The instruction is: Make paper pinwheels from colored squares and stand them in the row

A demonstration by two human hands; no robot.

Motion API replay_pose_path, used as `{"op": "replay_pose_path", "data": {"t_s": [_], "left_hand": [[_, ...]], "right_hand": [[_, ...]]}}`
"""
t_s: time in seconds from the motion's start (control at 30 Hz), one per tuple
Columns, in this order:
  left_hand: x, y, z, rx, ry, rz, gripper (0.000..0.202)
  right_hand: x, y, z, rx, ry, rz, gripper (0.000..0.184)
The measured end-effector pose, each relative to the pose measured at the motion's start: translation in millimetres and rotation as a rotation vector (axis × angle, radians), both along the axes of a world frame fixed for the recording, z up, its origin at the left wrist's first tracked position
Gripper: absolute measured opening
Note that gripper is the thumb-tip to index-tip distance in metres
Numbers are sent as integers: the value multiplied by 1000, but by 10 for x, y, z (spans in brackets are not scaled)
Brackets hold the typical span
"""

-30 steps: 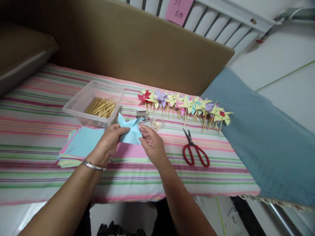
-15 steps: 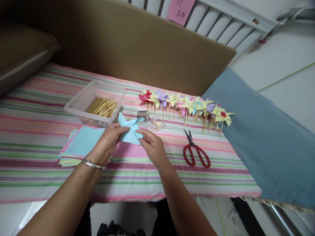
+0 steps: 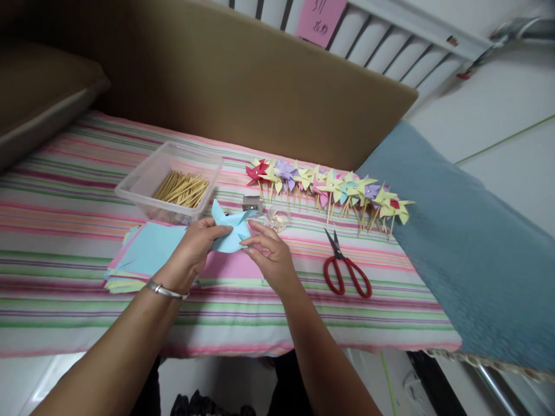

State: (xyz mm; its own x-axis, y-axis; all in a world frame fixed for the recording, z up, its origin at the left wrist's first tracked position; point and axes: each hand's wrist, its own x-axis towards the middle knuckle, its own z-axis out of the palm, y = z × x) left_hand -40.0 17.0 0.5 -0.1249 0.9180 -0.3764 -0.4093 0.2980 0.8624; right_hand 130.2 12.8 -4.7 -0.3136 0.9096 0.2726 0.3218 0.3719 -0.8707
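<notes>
Head view: taking the clear plastic tub (image 3: 134,195) as landmark, the blue paper pinwheel (image 3: 226,241) is held up off its near right corner, over a pink sheet (image 3: 232,268). The left hand (image 3: 196,244) is closed on it, thumb pressed near the middle and the other fingers hidden beneath, probably so the folded-in points cannot spring open. The right hand (image 3: 272,257) has its fingers slightly parted at the paper's right edge; whether they pinch it or only touch it, I cannot tell. Perhaps that looser pose leaves them free to work a flap while the other side stays pinned.

The tub seems to serve to keep its loose wooden sticks (image 3: 182,189) together. Just in front of it lies a stack of coloured paper (image 3: 150,248), within easy reach. Right of it are a small grey box (image 3: 251,203) and a round clear dish (image 3: 277,218); farther right, red-handled scissors (image 3: 337,255) and, behind those, grouped pinwheels on sticks (image 3: 332,186), likely set back for working room.
</notes>
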Motion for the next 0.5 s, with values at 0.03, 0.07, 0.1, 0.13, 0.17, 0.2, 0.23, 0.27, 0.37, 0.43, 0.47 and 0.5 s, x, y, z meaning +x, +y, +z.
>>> {"op": "replay_pose_path", "data": {"t_s": [0.03, 0.07, 0.1, 0.13, 0.17, 0.2, 0.23, 0.27, 0.37, 0.43, 0.47, 0.5], "left_hand": [[8, -2, 2, -6, 4, -5, 21], [19, -5, 2, -7, 4, -12, 21], [31, -8, 1, -4, 1, -19, 20], [44, -12, -2, 1, -2, -33, 20], [57, -17, -7, 5, -5, -47, 20], [71, -22, -13, 7, -3, -56, 19], [86, -27, -21, 5, 0, -62, 19], [100, -32, -29, 1, 4, -69, 19], [143, -41, -52, -3, 5, -75, 20], [169, -44, -67, 10, -6, -83, 19], [179, -46, -74, 18, -14, -86, 18], [188, -47, -81, 23, -20, -87, 17]], "right_hand": [[-9, -1, 1, -18, 14, -16, 11], [-19, -3, -1, -38, 30, -36, 9], [-28, -5, -6, -58, 46, -59, 8], [-37, -6, -14, -78, 59, -83, 7], [-43, -8, -23, -96, 67, -107, 8], [-48, -8, -32, -110, 70, -129, 8], [-50, -8, -40, -120, 67, -147, 9], [-51, -7, -46, -125, 63, -165, 9], [-52, -2, -43, -95, 40, -201, 9], [-54, 0, -32, -54, 20, -205, 9], [-56, 0, -26, -36, 11, -203, 9], [-59, 0, -23, -25, 3, -203, 9]]}}
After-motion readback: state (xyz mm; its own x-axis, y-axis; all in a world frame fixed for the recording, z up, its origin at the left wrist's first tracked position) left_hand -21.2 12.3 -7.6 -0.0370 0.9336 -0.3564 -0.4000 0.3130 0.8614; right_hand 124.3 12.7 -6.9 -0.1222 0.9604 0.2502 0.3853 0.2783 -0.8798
